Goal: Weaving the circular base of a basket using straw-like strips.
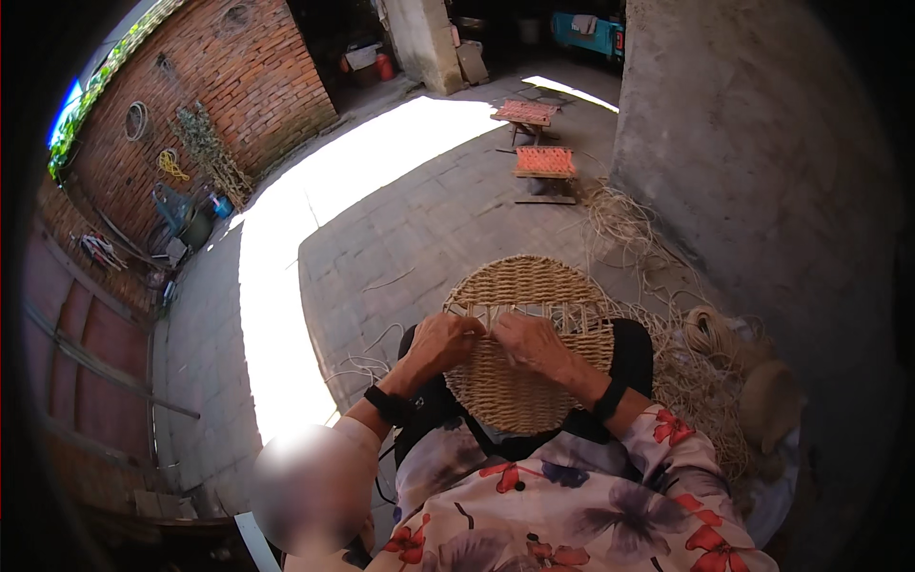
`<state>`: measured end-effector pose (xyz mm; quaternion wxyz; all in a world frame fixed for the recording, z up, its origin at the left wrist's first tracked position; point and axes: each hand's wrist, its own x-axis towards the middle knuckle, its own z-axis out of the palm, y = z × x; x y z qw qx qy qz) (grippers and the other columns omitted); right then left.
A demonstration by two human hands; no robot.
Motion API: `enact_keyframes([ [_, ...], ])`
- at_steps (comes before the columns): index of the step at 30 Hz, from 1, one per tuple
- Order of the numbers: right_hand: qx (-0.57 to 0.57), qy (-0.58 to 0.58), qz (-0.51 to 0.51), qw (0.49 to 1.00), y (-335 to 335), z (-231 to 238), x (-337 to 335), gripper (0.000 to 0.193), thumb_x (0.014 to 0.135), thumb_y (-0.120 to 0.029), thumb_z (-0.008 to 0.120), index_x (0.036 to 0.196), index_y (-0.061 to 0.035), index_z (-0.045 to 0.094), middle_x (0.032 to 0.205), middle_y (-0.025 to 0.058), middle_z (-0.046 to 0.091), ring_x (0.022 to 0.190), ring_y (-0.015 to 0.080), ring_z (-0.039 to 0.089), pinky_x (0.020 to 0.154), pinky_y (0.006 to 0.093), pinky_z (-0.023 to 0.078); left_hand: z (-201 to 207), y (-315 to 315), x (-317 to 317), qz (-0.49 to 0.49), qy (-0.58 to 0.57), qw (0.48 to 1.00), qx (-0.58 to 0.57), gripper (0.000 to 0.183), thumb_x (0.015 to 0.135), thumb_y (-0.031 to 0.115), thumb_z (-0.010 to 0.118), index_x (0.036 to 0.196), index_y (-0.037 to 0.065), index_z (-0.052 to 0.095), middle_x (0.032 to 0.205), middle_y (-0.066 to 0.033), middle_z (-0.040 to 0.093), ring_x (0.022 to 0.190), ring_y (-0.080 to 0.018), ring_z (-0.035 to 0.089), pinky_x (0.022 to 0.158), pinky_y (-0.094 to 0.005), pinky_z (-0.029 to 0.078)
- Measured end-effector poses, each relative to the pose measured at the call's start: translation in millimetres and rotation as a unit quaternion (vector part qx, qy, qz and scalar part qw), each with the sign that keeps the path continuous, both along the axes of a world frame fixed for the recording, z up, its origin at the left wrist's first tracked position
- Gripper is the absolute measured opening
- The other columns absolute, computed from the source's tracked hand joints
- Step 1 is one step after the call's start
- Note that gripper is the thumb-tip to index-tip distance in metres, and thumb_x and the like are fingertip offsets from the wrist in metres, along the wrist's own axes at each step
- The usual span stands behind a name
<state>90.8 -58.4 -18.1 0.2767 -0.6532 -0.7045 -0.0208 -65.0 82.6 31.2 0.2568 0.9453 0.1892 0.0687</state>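
On my lap rests a round mat (527,405) woven of tan straw cord. Its upper and lower parts are densely woven; between them runs an open band where bare lengthwise cords (572,318) show. My left hand (448,340) is closed at the left end of this band, its fingertips pinching at the mat. Just beside it, my right hand (534,341) is also closed, fingers bent down over the weave near the middle. The fingertips nearly meet, and any strand between them is too small to make out. Both wrists wear dark bands.
Loose tan cord (691,381) lies heaped at my right, with a cord coil (707,332) on it. Two low stools with red woven seats (545,162) stand ahead on the paving. A grey wall (753,162) rises at right; a brick wall (224,81) stands at far left.
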Motion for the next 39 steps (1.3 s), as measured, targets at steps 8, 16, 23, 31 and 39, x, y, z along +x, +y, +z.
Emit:
enact_keyframes([
  [8, -0.031, 0.07, -0.033, 0.997, -18.0, 0.2, 3.5, 0.032, 0.078, -0.007, 0.062, 0.109, -0.0114, 0.064, 0.09, 0.0117, 0.057, 0.086, 0.0328, 0.062, 0.072, 0.0454, 0.053, 5.4, -19.3, 17.3, -0.014, -0.174, 0.972, 0.157, 0.012, 0.079, 0.009, 0.061, 0.086, 0.008, 0.071, 0.075, -0.016, 0.065, 0.076, -0.0397, 0.066, 0.066, -0.0509, 0.051],
  [16, 0.066, 0.156, -0.048, 0.984, -52.8, 10.7, 10.6, 0.032, 0.079, -0.001, 0.062, 0.111, -0.0088, 0.063, 0.092, 0.0151, 0.059, 0.084, 0.036, 0.065, 0.071, 0.0451, 0.053, -3.4, -18.2, 31.4, -0.048, 0.024, 0.985, 0.163, 0.011, 0.077, 0.012, 0.063, 0.072, 0.004, 0.069, 0.066, -0.0196, 0.064, 0.066, -0.0408, 0.066, 0.062, -0.0489, 0.053],
  [23, 0.165, 0.25, -0.267, 0.916, -131.9, 4.5, 58.1, 0.024, 0.084, 0.005, 0.059, 0.106, -0.0029, 0.065, 0.09, 0.0145, 0.061, 0.076, 0.0299, 0.063, 0.067, 0.0376, 0.05, 26.0, -38.5, 92.4, -0.085, -0.148, 0.953, 0.251, 0.009, 0.078, 0.005, 0.069, 0.086, 0.011, 0.068, 0.084, -0.0042, 0.062, 0.083, -0.0252, 0.059, 0.069, -0.0388, 0.046],
  [31, 0.158, 0.307, -0.305, 0.888, -166.0, -10.4, 54.2, 0.018, 0.086, 0.004, 0.06, 0.101, -0.0023, 0.067, 0.087, 0.0124, 0.062, 0.073, 0.0266, 0.062, 0.065, 0.0344, 0.049, -0.8, -58.1, 158.1, -0.364, -0.033, 0.885, 0.287, 0.02, 0.076, 0.009, 0.068, 0.094, 0.017, 0.072, 0.087, -0.0025, 0.066, 0.093, -0.0214, 0.056, 0.084, -0.0402, 0.039],
  [39, 0.166, 0.403, -0.323, 0.841, -183.7, -16.5, 72.6, 0.015, 0.09, -0.001, 0.058, 0.101, -0.0003, 0.069, 0.081, 0.0019, 0.062, 0.068, 0.0079, 0.053, 0.063, 0.0252, 0.044, 108.3, -36.8, 144.3, -0.261, -0.092, 0.918, 0.283, 0.017, 0.071, 0.022, 0.083, 0.084, 0.016, 0.074, 0.065, -0.0006, 0.065, 0.077, -0.0183, 0.058, 0.083, -0.0364, 0.036],
])
